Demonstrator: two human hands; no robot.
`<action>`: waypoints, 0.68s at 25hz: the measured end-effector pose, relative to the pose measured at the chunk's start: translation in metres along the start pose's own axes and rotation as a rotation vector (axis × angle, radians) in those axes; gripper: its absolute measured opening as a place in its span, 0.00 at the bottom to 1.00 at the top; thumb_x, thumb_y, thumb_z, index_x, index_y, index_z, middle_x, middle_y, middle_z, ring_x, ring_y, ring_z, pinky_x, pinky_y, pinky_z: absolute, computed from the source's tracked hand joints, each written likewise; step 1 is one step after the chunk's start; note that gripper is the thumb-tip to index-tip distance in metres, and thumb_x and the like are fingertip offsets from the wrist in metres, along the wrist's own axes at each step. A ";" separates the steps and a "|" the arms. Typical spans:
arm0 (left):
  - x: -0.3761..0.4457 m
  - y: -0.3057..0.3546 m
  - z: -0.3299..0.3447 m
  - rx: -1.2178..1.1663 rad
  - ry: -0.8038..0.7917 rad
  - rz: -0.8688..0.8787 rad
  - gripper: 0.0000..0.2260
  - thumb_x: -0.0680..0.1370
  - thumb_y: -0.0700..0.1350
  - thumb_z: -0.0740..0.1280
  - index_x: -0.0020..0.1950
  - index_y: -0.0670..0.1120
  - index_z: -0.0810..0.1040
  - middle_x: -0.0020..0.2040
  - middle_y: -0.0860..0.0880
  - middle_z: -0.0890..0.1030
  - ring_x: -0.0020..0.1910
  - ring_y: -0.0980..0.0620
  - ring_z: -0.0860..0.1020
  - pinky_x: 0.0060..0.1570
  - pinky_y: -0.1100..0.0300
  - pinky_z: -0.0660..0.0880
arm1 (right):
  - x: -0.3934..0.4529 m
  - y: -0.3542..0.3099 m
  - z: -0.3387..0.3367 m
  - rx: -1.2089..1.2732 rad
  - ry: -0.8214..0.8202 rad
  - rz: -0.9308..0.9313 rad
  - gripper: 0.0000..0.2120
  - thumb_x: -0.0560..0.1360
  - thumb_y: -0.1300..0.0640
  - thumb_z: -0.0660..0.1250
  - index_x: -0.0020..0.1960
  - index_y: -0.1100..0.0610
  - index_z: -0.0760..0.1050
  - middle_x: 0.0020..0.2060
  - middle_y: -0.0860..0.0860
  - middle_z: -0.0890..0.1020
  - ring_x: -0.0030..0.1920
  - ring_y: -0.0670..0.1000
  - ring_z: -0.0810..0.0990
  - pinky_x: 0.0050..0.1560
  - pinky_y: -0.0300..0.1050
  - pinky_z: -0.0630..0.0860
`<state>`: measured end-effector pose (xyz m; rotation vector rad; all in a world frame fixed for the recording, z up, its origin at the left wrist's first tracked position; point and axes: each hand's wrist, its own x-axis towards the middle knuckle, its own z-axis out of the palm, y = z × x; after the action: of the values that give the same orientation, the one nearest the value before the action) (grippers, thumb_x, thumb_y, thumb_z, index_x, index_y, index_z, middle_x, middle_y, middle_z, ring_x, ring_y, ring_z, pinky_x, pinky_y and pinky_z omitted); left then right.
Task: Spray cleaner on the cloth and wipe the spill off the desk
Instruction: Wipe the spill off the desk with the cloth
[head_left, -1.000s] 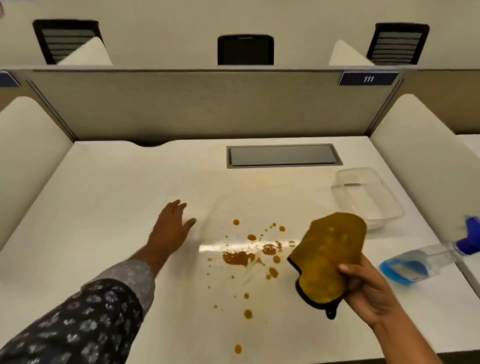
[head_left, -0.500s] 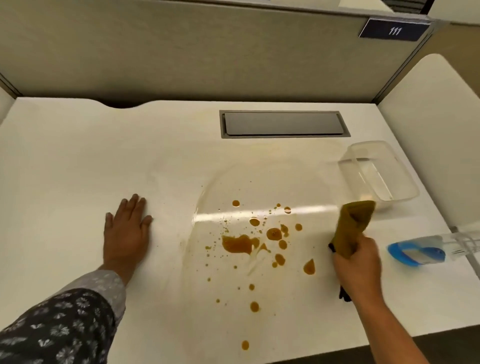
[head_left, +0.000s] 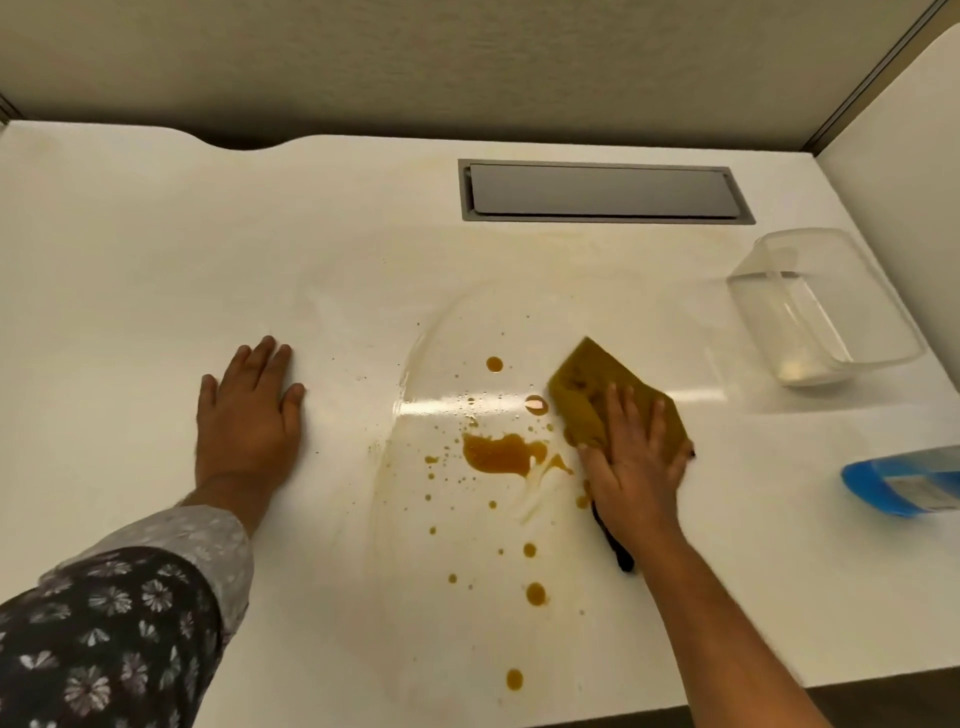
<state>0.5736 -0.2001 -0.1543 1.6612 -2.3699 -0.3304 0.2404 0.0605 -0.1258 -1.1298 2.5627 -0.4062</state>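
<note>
A brown spill (head_left: 501, 453) of one larger puddle and several scattered drops lies on the white desk (head_left: 156, 249), inside a wet, shiny patch. A mustard-yellow cloth (head_left: 582, 382) with a dark edge lies flat on the desk at the spill's right side. My right hand (head_left: 631, 462) presses down on it, fingers spread over the cloth. My left hand (head_left: 247, 415) rests palm-down on the desk, left of the spill, holding nothing. The spray bottle (head_left: 904, 480) with blue cleaner lies on its side at the right edge, partly cut off.
A clear plastic container (head_left: 826, 306) sits at the back right. A grey cable hatch (head_left: 602, 191) is set into the desk at the back. Beige partition walls close off the back and right side. The desk's front edge runs along the bottom right.
My right hand has lowered the cloth from a bunched, raised hold onto the desk and flattened it at the spill's right edge, covering a drop. My left hand stays flat.
</note>
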 end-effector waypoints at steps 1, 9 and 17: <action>0.000 -0.001 0.001 0.002 0.003 0.000 0.23 0.87 0.49 0.59 0.83 0.47 0.67 0.85 0.47 0.66 0.85 0.44 0.60 0.81 0.37 0.52 | 0.019 -0.018 0.004 -0.021 -0.012 -0.025 0.39 0.76 0.34 0.44 0.85 0.41 0.43 0.86 0.47 0.47 0.85 0.54 0.39 0.79 0.73 0.37; -0.003 -0.001 0.000 -0.038 0.018 -0.013 0.23 0.87 0.48 0.59 0.83 0.49 0.66 0.85 0.49 0.65 0.85 0.47 0.59 0.83 0.40 0.50 | 0.027 -0.129 0.051 -0.170 -0.153 -0.471 0.37 0.77 0.29 0.51 0.83 0.37 0.50 0.86 0.47 0.52 0.85 0.57 0.42 0.78 0.75 0.41; -0.004 0.002 -0.003 -0.028 0.010 -0.002 0.23 0.87 0.47 0.58 0.83 0.48 0.66 0.85 0.47 0.65 0.85 0.45 0.59 0.82 0.39 0.50 | -0.122 -0.064 0.064 -0.196 -0.220 -0.805 0.33 0.80 0.27 0.53 0.83 0.35 0.53 0.86 0.42 0.50 0.86 0.54 0.44 0.79 0.71 0.43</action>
<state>0.5742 -0.1955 -0.1514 1.6495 -2.3454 -0.3533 0.3860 0.1018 -0.1401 -2.1270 1.8927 -0.1805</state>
